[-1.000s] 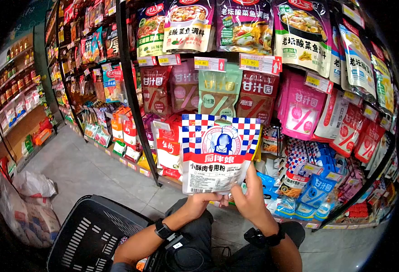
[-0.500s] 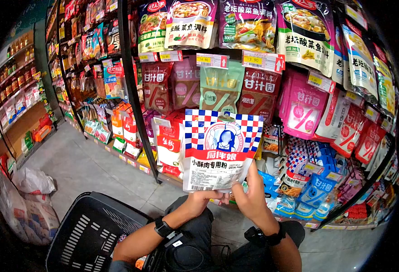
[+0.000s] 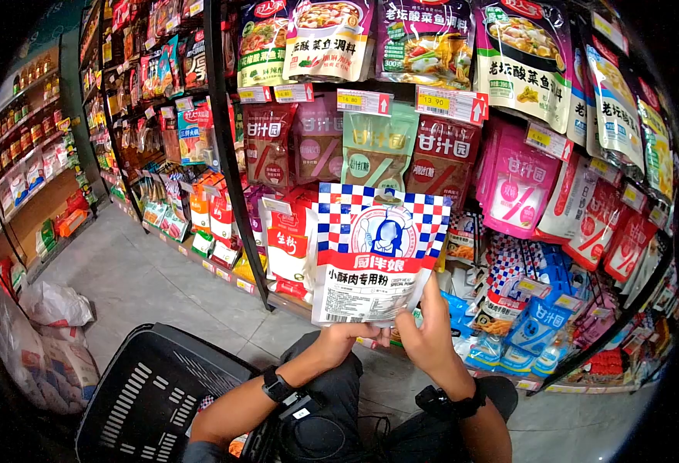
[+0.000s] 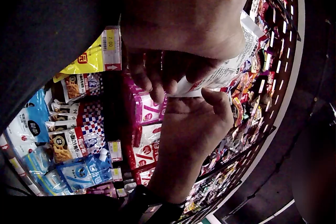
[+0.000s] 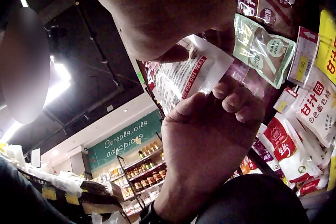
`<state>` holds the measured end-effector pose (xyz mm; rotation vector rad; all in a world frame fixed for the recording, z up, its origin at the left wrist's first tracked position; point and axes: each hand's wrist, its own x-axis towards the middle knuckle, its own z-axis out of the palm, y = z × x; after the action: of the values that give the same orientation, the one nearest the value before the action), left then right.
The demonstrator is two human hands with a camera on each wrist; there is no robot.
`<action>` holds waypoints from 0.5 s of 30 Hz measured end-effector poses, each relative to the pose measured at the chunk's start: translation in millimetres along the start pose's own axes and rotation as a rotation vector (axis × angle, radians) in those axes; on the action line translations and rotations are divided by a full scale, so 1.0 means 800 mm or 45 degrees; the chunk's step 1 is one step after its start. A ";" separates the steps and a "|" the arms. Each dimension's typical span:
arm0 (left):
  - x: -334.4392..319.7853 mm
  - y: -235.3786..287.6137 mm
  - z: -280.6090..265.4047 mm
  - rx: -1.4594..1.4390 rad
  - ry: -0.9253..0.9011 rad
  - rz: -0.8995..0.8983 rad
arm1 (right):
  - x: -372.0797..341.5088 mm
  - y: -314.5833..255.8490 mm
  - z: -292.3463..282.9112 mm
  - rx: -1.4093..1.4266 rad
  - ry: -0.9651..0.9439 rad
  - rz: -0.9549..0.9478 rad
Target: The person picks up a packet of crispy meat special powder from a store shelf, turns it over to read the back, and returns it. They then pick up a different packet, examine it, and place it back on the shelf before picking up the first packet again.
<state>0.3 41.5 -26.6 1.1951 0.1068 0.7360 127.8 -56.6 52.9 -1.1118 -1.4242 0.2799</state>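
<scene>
A pouch with a blue, red and white checkered top (image 3: 382,255) is held upright in front of the shelves, its printed face toward the head camera. At its lower left edge the left hand (image 3: 338,344) pinches it, thumb in front. The right hand (image 3: 430,332) grips the lower right corner, thumb on the front and fingers behind. Both hands nearly meet under the pouch. In the left wrist view the pouch (image 4: 226,74) shows partly between the hands; the right wrist view shows printed text on the pouch (image 5: 190,71).
A black shopping basket (image 3: 143,393) stands on the floor at the lower left. Hanging pouches (image 3: 424,42) and price tags fill the rack ahead. Green pouches (image 3: 376,147) hang right behind the held one. Wrapped sacks (image 3: 54,363) lie at the far left.
The head view has shifted slightly, so the shelves and basket sit a little differently in it. Both hands keep the same hold on the pouch, which appears slightly higher in view.
</scene>
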 end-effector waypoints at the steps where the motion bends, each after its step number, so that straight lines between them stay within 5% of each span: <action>1: 0.000 0.001 0.000 -0.001 0.000 0.001 | 0.000 0.001 0.000 -0.011 -0.001 -0.008; 15: 0.002 0.000 -0.003 -0.024 -0.053 0.022 | 0.000 -0.006 0.000 -0.025 -0.023 0.025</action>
<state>0.4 44.3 -27.3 1.1938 0.0547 0.7251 125.5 -59.0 56.0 -1.1423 -1.4355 0.2909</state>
